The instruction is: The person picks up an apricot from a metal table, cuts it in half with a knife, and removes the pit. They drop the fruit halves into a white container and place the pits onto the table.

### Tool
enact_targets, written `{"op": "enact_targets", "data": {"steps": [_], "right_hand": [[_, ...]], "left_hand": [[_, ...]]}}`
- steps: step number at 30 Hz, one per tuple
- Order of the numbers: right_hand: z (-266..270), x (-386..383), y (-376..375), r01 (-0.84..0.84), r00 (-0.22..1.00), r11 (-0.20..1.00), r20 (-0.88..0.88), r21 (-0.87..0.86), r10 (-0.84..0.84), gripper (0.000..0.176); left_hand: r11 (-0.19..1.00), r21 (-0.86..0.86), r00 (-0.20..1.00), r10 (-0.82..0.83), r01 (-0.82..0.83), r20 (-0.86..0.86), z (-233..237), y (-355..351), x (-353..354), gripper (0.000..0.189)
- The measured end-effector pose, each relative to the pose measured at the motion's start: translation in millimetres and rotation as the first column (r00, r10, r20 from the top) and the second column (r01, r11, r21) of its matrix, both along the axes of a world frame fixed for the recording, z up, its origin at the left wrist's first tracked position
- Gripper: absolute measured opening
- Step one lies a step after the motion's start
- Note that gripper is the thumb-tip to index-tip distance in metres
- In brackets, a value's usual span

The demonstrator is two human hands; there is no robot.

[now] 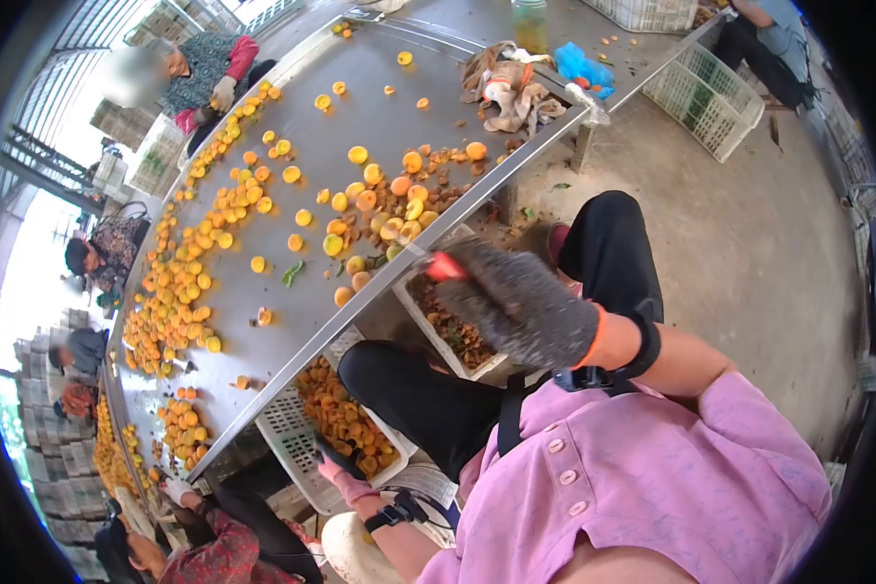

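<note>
R hand (pixel 526 302), gray glove, is just off the near edge of the metal table (pixel 380 117), fingers clamped on a red-handled tool (pixel 446 265), prob. a knife. Its long axis slants up-left, tip end (blurred) twd table. L hand (pixel 346 479) is below table edge, at crate (pixel 284 448) of apricot halves; fingers look close tog., grip can't tell. Prob. between cuts; a next cut calls for fruit at the blade. Apricots (pixel 366 200) + brown pits on table; co-worker (pixel 202 78) across it.

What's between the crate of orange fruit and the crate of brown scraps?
A leg in black trousers lies between the fruit crate and scraps crate in the head view.
</note>
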State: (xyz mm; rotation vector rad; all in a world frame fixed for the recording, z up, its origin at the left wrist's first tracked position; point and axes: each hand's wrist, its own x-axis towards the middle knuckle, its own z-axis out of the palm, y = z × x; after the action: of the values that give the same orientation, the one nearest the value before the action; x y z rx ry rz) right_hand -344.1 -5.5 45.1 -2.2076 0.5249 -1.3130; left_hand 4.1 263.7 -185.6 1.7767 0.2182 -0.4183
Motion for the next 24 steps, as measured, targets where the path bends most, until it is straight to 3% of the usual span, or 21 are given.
{"op": "enact_targets", "data": {"steps": [1, 2, 3, 4, 5, 6, 7, 8, 9, 10, 11, 13, 14, 15, 17, 19, 21, 22, 23, 24], "right_hand": [[0.4, -5.8, -1.7, -0.026, 0.999, 0.990, -0.039, 0.141, 0.032, 0.022], [-7.2, -9.3, -4.8, 0.016, 1.000, 0.934, -0.014, 0.357, -0.012, 0.024], [-8.5, -14.8, -9.2, 0.011, 1.000, 0.935, -0.013, 0.356, -0.007, 0.024], [-9.2, -20.7, -15.3, 0.032, 0.999, 0.915, -0.015, 0.403, -0.029, 0.024], [-10.9, -26.1, -22.0, 0.057, 0.998, 0.891, -0.018, 0.450, -0.054, 0.025], [-16.0, -29.7, -29.1, 0.165, 0.986, 0.914, -0.089, 0.372, -0.142, 0.030], [-26.0, -27.7, -37.3, 0.167, 0.985, 0.911, -0.095, 0.378, -0.141, 0.030], [-41.3, -24.2, -47.5, -0.258, 0.905, 0.586, 0.405, 0.768, -0.133, 0.031], [-55.8, -20.3, -58.4, -0.732, 0.583, 0.139, 0.720, 0.667, -0.377, 0.033], [-64.7, -15.7, -69.1, -0.220, 0.901, 0.693, 0.415, 0.687, -0.125, 0.030], [-66.8, -13.3, -80.2, -0.220, 0.899, 0.687, 0.418, 0.693, -0.134, 0.030], [-63.6, -7.2, -107.8, 0.147, 0.984, 0.766, -0.012, 0.625, -0.179, 0.025], [-68.8, -6.7, -122.1, 0.212, 0.977, 0.791, -0.100, 0.574, -0.190, 0.026], [-77.9, -5.9, -131.8, 0.217, 0.975, 0.783, -0.099, 0.582, -0.196, 0.026], [-96.7, -6.2, -152.0, 0.315, 0.949, 0.820, -0.143, 0.478, -0.281, 0.027], [-110.1, -11.7, -163.4, 0.350, 0.937, 0.789, -0.180, 0.505, -0.300, 0.024], [-136.1, -16.5, -169.8, 0.417, 0.905, 0.740, -0.165, 0.528, -0.393, 0.021], [-133.2, -17.8, -171.5, 0.435, 0.895, 0.619, -0.238, 0.654, -0.378, 0.020], [-132.0, -17.4, -173.1, 0.437, 0.893, 0.610, -0.238, 0.661, -0.382, 0.020], [-130.9, -15.3, -173.9, 0.439, 0.896, 0.714, -0.206, 0.546, -0.394, 0.021]], "left_hand": [[1.000, -0.002, 1.000, 0.011, -0.011, 0.001, -16.6, 6.4, 7.3, 0.045], [0.928, 0.373, 0.952, -0.122, 0.009, 0.282, -39.0, 17.5, 15.4, 0.046], [0.723, 0.686, 0.818, -0.342, -0.085, 0.462, -50.6, 21.5, 20.5, 0.047], [0.588, 0.807, 0.870, -0.374, -0.046, 0.322, 38.3, -18.2, -21.1, 0.043], [0.587, 0.808, 0.868, -0.378, -0.043, 0.321, 49.4, -26.2, -11.4, 0.043], [0.821, 0.565, 0.853, -0.353, 0.084, 0.386, 56.6, -32.4, 6.3, 0.039], [0.944, 0.254, 0.848, -0.304, 0.209, 0.435, 72.1, -44.3, 7.5, 0.035], [0.958, 0.160, 0.841, -0.286, 0.238, 0.459, 84.1, -64.7, 6.4, 0.030], [0.961, 0.065, 0.834, -0.265, 0.267, 0.484, 112.6, -102.0, -3.3, 0.026], [0.941, 0.046, 0.836, -0.321, 0.336, 0.446, 143.4, -133.4, -17.3, 0.026], [0.914, 0.026, 0.830, -0.379, 0.405, 0.408, 163.0, -165.9, -28.3, 0.026], [0.853, 0.196, 0.701, -0.511, 0.484, 0.497, 167.0, -228.7, -30.9, 0.029], [0.803, 0.186, 0.674, -0.581, 0.566, 0.457, 175.1, -259.3, -43.7, 0.030], [0.747, 0.169, 0.641, -0.645, 0.642, 0.417, 183.5, -287.9, -60.7, 0.032], [0.596, 0.303, 0.462, -0.786, 0.744, 0.411, 183.2, -340.7, -80.8, 0.031], [0.403, 0.549, 0.210, -0.900, 0.733, 0.381, 169.3, -389.0, -88.8, 0.033], [0.337, 0.730, 0.132, -0.937, 0.595, 0.325, 156.9, -433.7, -102.7, 0.036], [0.293, 0.777, 0.117, -0.954, 0.557, 0.276, 150.5, -452.4, -107.1, 0.044], [0.283, 0.781, 0.109, -0.957, 0.556, 0.269, 146.8, -469.2, -112.2, 0.044], [0.204, 0.868, 0.026, -0.976, 0.452, 0.215, 144.8, -484.2, -118.1, 0.047]]}}
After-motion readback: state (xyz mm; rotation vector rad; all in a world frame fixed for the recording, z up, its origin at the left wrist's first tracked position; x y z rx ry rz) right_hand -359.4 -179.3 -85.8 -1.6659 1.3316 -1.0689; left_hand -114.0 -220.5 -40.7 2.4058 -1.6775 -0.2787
